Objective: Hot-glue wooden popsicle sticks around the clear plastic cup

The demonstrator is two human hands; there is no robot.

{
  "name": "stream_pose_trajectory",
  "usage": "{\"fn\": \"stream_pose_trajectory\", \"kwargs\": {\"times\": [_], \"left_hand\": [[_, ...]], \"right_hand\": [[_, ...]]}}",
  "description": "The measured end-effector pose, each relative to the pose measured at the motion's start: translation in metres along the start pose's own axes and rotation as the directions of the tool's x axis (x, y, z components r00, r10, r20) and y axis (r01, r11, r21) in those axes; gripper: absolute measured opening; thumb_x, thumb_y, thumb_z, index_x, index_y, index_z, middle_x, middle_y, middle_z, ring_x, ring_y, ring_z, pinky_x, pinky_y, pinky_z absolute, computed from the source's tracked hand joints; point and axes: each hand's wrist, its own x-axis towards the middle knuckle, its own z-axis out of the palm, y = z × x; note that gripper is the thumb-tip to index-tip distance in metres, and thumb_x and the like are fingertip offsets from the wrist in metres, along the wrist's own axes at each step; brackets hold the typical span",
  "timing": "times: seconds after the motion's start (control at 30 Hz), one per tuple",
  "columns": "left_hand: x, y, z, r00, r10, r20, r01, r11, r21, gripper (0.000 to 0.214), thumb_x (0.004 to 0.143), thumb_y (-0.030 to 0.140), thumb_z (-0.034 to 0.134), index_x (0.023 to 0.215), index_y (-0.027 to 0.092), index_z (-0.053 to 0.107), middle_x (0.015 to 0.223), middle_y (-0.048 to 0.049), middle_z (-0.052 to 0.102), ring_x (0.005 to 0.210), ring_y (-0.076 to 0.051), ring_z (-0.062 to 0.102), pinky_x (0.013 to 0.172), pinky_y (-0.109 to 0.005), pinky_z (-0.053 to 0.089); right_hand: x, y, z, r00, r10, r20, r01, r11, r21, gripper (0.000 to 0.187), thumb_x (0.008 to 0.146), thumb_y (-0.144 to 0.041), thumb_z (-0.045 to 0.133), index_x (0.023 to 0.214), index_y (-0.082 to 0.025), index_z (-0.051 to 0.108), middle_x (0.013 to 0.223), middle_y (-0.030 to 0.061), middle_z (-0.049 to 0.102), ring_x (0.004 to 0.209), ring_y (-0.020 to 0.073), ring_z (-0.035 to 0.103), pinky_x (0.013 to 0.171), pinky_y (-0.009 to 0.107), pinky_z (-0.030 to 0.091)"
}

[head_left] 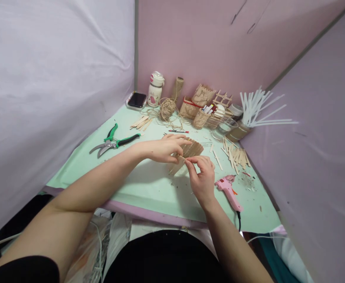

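A small structure of wooden craft sticks [196,148] set side by side stands on the table in front of me. My left hand [166,149] reaches over its near left side, thumb and fingers gripping it, one finger stretched along the top. My right hand [203,177] pinches the end of a craft stick [181,160] at the near edge, thumb against index finger. The fingertips of both hands almost meet there. My hands hide part of the structure. To the right of my right hand lies a pink glue gun [229,192].
Green-handled pruning shears [110,142] lie at the left. Loose craft sticks [237,156] are scattered at the right. Along the back stand a phone [137,100], a bottle [155,90], twine [167,109], a pen cup [201,118] and a bundle of white glue sticks [253,106].
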Motion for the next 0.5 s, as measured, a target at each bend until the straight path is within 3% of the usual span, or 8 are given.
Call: {"fn": "stream_pose_trajectory", "kwargs": {"times": [0.5], "left_hand": [[0.0016, -0.0026, 0.0032, 0.999, 0.019, -0.026, -0.02, 1.0, -0.016, 0.012, 0.086, 0.02, 0.064, 0.087, 0.02, 0.076, 0.16, -0.0059, 0.035, 0.152, -0.033, 0.018, 0.12, -0.056, 0.019]], "right_hand": [[0.0, -0.0021, 0.0014, 0.999, 0.035, 0.002, -0.035, 0.999, 0.032, 0.023, 0.096, -0.036, 0.056, 0.08, -0.023, 0.067, 0.081, 0.0019, 0.071, 0.085, 0.0196, 0.061, 0.088, 0.037, 0.038]]}}
